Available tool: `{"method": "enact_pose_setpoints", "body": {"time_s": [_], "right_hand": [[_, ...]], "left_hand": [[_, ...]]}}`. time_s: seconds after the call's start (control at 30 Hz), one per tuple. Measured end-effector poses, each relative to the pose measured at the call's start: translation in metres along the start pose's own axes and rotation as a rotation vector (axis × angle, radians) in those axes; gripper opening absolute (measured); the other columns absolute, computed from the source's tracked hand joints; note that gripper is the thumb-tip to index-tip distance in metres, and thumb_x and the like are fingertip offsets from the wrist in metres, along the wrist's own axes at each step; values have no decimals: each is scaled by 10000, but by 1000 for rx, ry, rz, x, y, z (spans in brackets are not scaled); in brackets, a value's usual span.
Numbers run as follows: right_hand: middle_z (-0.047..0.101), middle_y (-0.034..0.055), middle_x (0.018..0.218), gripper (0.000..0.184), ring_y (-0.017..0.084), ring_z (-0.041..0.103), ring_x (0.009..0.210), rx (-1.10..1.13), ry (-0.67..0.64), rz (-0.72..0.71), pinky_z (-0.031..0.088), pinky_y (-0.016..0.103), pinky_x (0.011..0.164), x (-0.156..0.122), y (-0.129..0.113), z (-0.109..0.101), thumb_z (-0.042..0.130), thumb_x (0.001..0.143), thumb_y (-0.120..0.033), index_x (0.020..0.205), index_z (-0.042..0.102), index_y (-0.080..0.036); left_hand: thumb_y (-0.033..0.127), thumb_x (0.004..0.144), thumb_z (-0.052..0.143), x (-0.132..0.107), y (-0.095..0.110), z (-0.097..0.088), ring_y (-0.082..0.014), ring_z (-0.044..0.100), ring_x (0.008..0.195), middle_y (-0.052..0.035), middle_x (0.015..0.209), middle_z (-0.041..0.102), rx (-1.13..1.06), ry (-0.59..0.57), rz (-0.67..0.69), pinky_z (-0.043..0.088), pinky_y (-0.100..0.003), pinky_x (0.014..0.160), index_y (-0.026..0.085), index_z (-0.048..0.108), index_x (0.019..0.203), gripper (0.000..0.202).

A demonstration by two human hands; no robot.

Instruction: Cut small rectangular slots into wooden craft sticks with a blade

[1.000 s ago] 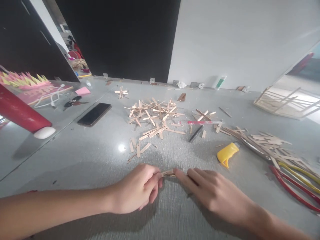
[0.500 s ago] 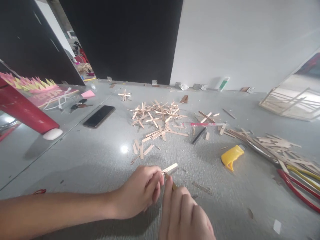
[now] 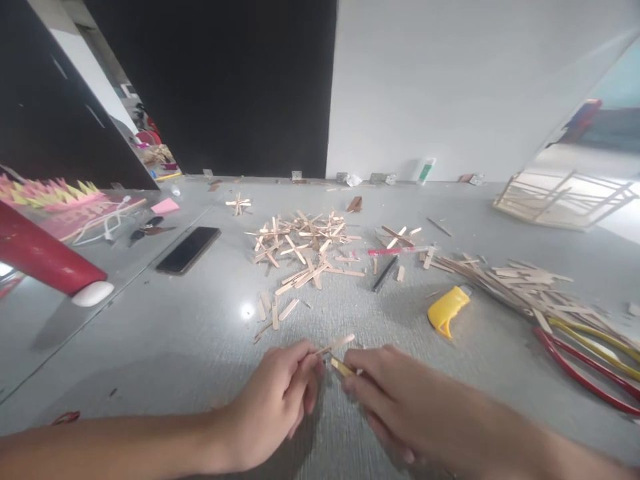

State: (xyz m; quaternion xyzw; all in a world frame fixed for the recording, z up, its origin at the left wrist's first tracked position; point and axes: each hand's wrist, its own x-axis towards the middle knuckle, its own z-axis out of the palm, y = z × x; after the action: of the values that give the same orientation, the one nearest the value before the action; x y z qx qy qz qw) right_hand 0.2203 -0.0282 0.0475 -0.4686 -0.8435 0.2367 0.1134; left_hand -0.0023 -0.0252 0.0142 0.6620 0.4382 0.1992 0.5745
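Note:
My left hand (image 3: 280, 403) is closed, its thumb and fingers pinching a wooden craft stick (image 3: 343, 341) that sticks out to the upper right. Closed around a small yellow-handled tool (image 3: 341, 367), my right hand (image 3: 387, 393) keeps it close beside the stick. The tool's thin dark tip points left toward my left fingertips; whether it touches the stick I cannot tell. Beyond both hands lies a heap of craft sticks (image 3: 305, 237), some joined into crosses and stars. Several short stick pieces (image 3: 275, 315) rest just ahead of my left hand.
A yellow cutter (image 3: 447, 311) and red-handled scissors or pliers (image 3: 580, 370) lie to the right, near a pile of loose sticks (image 3: 533, 283). Left are a phone (image 3: 189, 250) and a red cylinder with a white end (image 3: 55, 250). A stick frame (image 3: 545, 200) stands at the back right.
My right hand has turned and shifted right, its forearm now crossing the lower right, and more of the yellow-handled tool shows. My left hand keeps the stick. The view has swung slightly right.

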Motion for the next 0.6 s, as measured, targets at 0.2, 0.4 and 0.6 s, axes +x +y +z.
{"method": "enact_pose_setpoints", "body": {"time_s": [0.2, 0.4, 0.6], "right_hand": [[440, -84, 540, 214, 42, 324, 403, 861, -435, 407, 220, 161, 361, 23, 10, -26, 487, 962, -264, 863, 653, -173], [431, -90, 491, 257, 52, 307, 424, 907, -603, 242, 224, 184, 376, 38, 42, -39, 646, 897, -377, 829, 736, -146], [469, -77, 487, 212, 56, 345, 417, 856, -527, 270, 244, 191, 386, 41, 40, -38, 642, 878, -315, 791, 732, -145]], "left_hand": [[521, 1090, 262, 0, -3, -2, -42, 366, 396, 52, 676, 520, -81, -1, -19, 286, -195, 410, 187, 489, 932, 433], [568, 1074, 265, 1, 3, -3, -70, 363, 448, 58, 662, 489, -57, -106, -14, 311, -195, 429, 201, 479, 928, 449], [562, 1078, 239, 2, 0, -2, -75, 365, 439, 48, 679, 517, 31, -69, -4, 326, -212, 452, 213, 449, 927, 434]]}}
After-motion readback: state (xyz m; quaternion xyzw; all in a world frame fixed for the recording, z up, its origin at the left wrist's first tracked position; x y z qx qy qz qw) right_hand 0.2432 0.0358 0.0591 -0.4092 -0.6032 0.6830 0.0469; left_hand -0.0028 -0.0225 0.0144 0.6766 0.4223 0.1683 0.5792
